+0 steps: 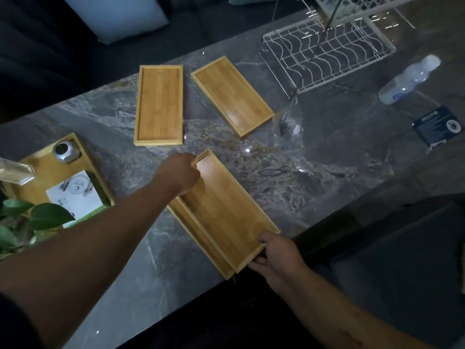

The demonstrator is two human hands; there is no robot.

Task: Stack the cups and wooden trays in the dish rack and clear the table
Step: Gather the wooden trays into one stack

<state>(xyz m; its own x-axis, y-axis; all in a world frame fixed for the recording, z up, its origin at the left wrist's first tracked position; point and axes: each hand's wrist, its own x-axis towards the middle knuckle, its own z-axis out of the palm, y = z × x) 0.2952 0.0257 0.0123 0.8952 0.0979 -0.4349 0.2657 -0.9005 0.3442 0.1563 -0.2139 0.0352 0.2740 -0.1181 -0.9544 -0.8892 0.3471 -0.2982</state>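
Upper wooden tray (226,207) gripped at both short ends over a lower tray (198,238) on the table (327,172).

The upper tray is held between the two hands, resting offset on the lower tray near the table's front edge; its far end is pinched by the left hand (180,173), whose fingers are curled over the rim; its near end is clasped by the right hand (276,255), fingers (256,260) narrowed under the edge and thumb on top; two more trays (159,104) (231,95) are laid flat farther back, apart from both hands; the dish rack (324,51) is seen beyond them at the far right.
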